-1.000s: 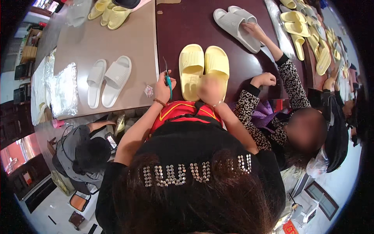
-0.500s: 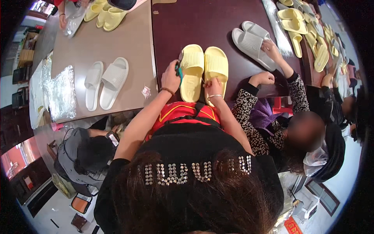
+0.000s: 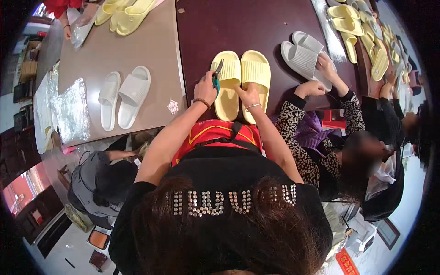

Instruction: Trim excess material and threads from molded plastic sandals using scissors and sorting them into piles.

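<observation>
A pair of yellow slippers [image 3: 255,69] lies side by side on the dark red table in front of me, toes pointing away. My left hand [image 3: 206,88] is closed round teal-handled snips [image 3: 215,82], their dark blades pointing up across the left slipper's strap. At the slippers' open heels is my right hand [image 3: 250,95]. Its thumb reaches to the left slipper's strap while its fingers go in at the right slipper's strap, partly hidden there, so the hand straddles the inner sides of the pair.
White slippers [image 3: 134,94] stand on the brown board at left, by clear plastic bags [image 3: 73,110]. To my right a co-worker's hand [image 3: 326,68] is on grey slippers [image 3: 300,57]. Yellow slippers [image 3: 350,25] pile up at far right; more [image 3: 133,18] lie far left.
My right hand has moved up from the right slipper's heel to the straps. The snips have swung out, blades now over the left slipper. The co-worker's grey slippers have shifted right.
</observation>
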Available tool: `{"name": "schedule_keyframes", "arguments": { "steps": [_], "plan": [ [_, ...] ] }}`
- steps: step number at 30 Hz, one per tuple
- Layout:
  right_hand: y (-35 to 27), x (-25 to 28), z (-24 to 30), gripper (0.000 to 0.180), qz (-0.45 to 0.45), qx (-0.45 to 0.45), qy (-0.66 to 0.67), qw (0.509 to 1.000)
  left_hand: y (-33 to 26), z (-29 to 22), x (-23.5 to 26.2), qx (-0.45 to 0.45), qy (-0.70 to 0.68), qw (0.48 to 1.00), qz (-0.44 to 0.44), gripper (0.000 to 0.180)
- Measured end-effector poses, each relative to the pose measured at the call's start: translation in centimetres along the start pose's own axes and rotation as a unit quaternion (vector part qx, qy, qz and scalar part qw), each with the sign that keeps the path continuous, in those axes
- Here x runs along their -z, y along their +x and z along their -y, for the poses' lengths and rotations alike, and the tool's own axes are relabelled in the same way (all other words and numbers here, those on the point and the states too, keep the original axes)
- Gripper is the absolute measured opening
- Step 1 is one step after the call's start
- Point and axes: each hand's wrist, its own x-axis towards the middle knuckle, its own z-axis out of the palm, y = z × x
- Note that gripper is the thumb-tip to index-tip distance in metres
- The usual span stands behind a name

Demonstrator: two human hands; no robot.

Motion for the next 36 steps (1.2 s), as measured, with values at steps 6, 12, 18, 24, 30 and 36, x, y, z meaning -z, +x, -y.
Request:
{"name": "schedule_keyframes", "arguments": {
  "steps": [6, 12, 18, 24, 30, 36],
  "plan": [
    [1.0, -1.6, -1.2, 0.043, -0.02, -0.014, -0.103, 0.994, -0.1, 0.0, 0.1, -0.007, 0.001, 1.0, 0.01, 0.043],
    [0.2, -1.3, -0.8, 0.034, -0.084, 0.031, -0.083, 0.993, -0.9, 1.0, 2.7, -0.04, -0.127, 0.99, 0.054, 0.052],
    [-1.3, 0.7, 2.1, 0.026, -0.135, 0.157, -0.083, 0.975, -1.7, -4.4, 8.9, -0.031, -0.408, 0.907, 0.1, 0.041],
    [-1.8, 1.9, 3.1, 0.016, -0.096, 0.233, 0.021, 0.967, -3.0, -9.1, 12.0, 0.023, -0.621, 0.713, 0.323, 0.05],
    [-3.4, 3.0, 4.9, 0.008, -0.122, 0.316, -0.038, 0.94, -3.6, -9.3, 11.8, 0.016, -0.633, 0.711, 0.304, 0.048],
    [-3.2, 2.2, 3.9, 0.008, -0.14, 0.249, -0.033, 0.958, -4.3, -8.8, 11.0, 0.0, -0.652, 0.73, 0.205, 0.042]
  ]
}}
